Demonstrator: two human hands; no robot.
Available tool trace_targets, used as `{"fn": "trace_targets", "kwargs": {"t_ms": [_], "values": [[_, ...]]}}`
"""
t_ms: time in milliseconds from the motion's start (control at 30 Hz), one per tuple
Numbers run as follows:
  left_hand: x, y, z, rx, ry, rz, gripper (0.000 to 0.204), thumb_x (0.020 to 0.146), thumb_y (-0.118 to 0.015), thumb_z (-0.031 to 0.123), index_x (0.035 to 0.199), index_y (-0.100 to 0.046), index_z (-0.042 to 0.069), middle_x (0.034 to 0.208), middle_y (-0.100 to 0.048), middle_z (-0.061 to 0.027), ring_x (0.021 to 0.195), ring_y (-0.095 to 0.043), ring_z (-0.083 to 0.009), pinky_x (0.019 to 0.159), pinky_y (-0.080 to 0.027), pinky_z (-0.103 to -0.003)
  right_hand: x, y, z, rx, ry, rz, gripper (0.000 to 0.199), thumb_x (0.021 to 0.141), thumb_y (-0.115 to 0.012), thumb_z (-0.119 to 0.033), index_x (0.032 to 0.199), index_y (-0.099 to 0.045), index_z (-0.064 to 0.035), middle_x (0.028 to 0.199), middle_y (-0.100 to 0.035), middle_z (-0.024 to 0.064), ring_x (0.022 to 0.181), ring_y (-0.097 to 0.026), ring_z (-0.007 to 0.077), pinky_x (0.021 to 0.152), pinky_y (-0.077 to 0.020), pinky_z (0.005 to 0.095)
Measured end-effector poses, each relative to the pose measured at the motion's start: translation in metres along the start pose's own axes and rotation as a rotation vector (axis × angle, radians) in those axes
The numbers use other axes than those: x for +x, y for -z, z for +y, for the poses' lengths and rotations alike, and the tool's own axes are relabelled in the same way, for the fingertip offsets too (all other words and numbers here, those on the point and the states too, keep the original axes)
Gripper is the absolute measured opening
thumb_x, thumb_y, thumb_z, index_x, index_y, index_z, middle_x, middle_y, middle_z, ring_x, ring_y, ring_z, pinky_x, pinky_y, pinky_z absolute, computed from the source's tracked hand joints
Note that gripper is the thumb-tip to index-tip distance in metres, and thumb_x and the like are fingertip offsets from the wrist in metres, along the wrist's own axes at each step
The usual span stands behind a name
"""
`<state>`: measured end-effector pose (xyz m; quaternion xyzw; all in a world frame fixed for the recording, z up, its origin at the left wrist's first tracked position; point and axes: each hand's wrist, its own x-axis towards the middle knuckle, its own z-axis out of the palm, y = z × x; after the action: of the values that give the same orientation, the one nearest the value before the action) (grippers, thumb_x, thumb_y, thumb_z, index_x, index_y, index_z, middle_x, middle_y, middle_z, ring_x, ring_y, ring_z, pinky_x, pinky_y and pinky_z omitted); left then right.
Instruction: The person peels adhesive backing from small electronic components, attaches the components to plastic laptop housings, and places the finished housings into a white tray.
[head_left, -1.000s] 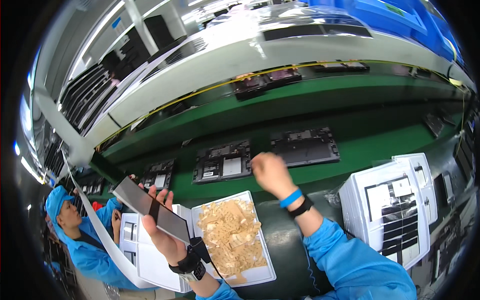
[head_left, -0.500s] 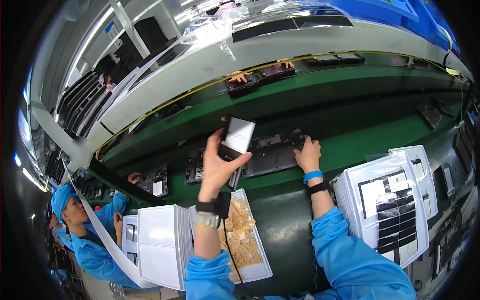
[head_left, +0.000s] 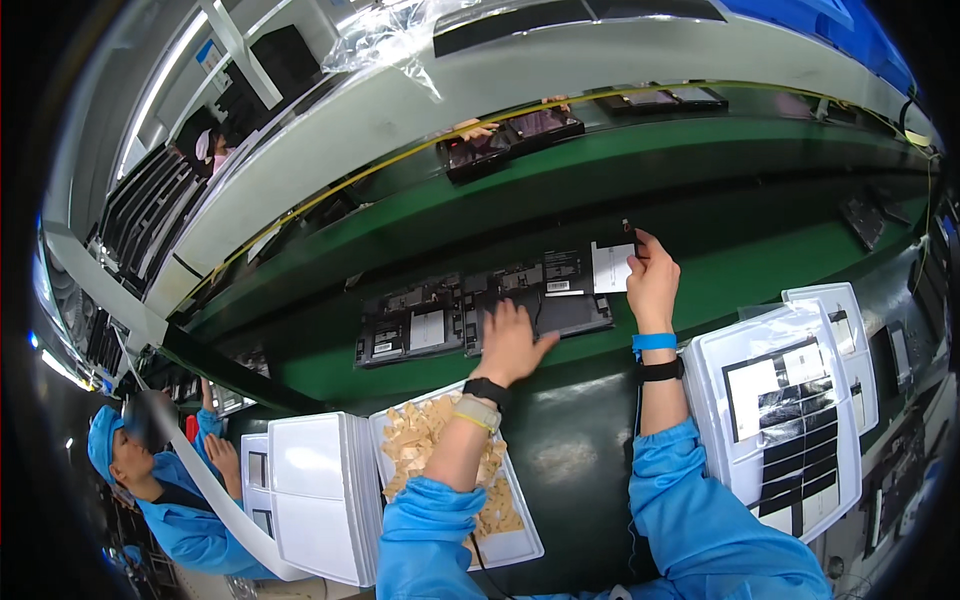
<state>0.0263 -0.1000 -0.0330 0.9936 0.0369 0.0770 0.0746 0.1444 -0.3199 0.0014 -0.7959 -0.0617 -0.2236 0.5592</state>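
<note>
My right hand (head_left: 652,285) pinches the right end of a flat black battery pack (head_left: 570,268) with a white label and a short cable end above it. The pack is held above the back part of a black laptop base (head_left: 575,318) on the green bench. My left hand (head_left: 512,345) lies over the left part of that base, fingers stretched and spread, holding nothing. Just left of it is a second laptop base (head_left: 400,345), with a white-labelled pack lying inside.
A white tray (head_left: 520,545) of crumpled tan paper pieces stands nearest my left forearm. Stacked white trays (head_left: 320,460) flank it on the left. More stacked trays (head_left: 705,400) with black-and-white parts stand at right. A co-worker in blue (head_left: 180,500) sits at far left. A shelf (head_left: 500,80) spans overhead.
The battery pack has passed from my left hand to my right and moved right. My left hand has come down onto the laptop base. The second laptop base now shows more fully.
</note>
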Motion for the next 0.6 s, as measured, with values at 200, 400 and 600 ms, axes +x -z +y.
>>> {"fn": "trace_targets", "kwargs": {"t_ms": [200,400,600], "values": [[-0.010,0.005,0.015,-0.417,-0.095,0.082,0.066,0.087,-0.082,0.010,0.144,-0.051,0.001,0.151,-0.056,-0.0232,0.135,-0.058,-0.0344,0.108,-0.050,-0.045,0.000,-0.015,0.030,-0.178,-0.038,0.007,0.049,0.084,-0.070,0.010,0.130,-0.073,-0.0059,0.100,-0.076,0.0222,0.099,-0.073,0.0430,0.088,-0.0571,0.0509],[-0.011,0.022,-0.001,-0.847,0.002,0.301,0.067,0.084,-0.075,-0.015,0.145,-0.057,0.005,0.108,-0.079,-0.0100,0.082,-0.075,-0.0114,0.078,-0.059,-0.027,-0.003,-0.024,0.013,0.109,0.070,-0.227,0.046,0.082,-0.077,0.011,0.124,-0.067,-0.0064,0.099,-0.073,0.0175,0.086,-0.078,0.0286,0.077,-0.0623,0.0381],[-0.005,0.054,-0.030,-0.655,-0.003,0.326,0.083,0.079,-0.090,0.008,0.151,-0.050,0.002,0.138,-0.069,-0.0187,0.121,-0.069,-0.0280,0.103,-0.055,-0.039,-0.013,-0.034,0.007,0.172,0.143,-0.475,0.048,0.077,-0.082,0.010,0.121,-0.070,-0.0052,0.106,-0.070,0.0173,0.082,-0.075,0.0289,0.076,-0.0606,0.0392]]}}
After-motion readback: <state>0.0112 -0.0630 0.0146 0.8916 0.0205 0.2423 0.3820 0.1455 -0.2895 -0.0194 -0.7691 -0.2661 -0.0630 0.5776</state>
